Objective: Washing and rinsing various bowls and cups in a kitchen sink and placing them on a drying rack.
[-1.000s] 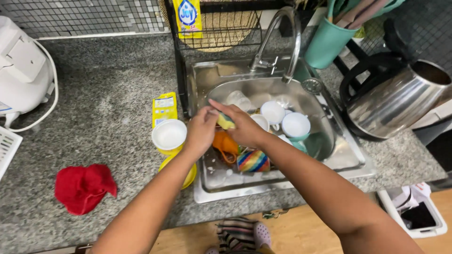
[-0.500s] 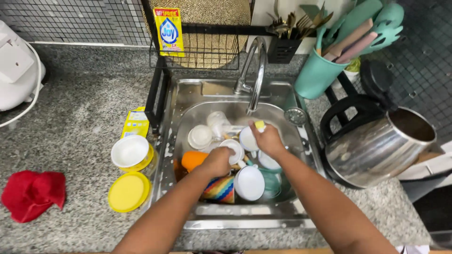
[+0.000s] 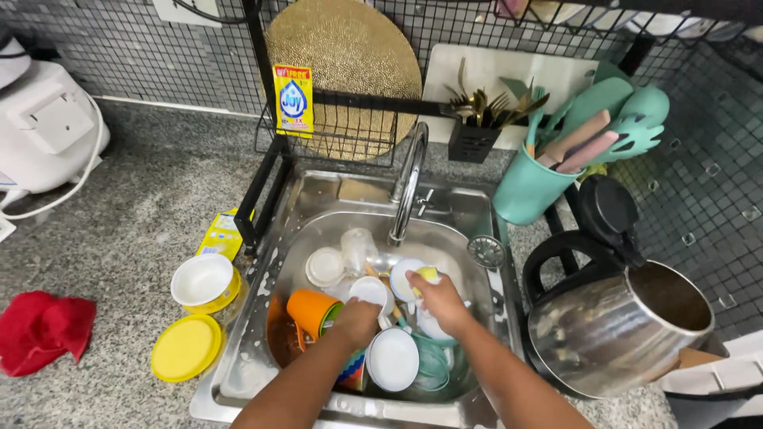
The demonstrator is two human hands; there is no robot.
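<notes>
The right hand (image 3: 442,302) pinches a yellow sponge (image 3: 428,275) over a white dish (image 3: 407,280) in the steel sink (image 3: 318,199); the left hand (image 3: 357,321) curls around a white cup (image 3: 370,292). Scrubbing seems underway; rinsing under the faucet (image 3: 407,187) likely follows.

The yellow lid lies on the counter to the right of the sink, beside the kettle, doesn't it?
Not quite. The head view shows the yellow lid on the counter to the left of the sink, below a white bowl. The kettle stands on the other side, to the right.
</notes>
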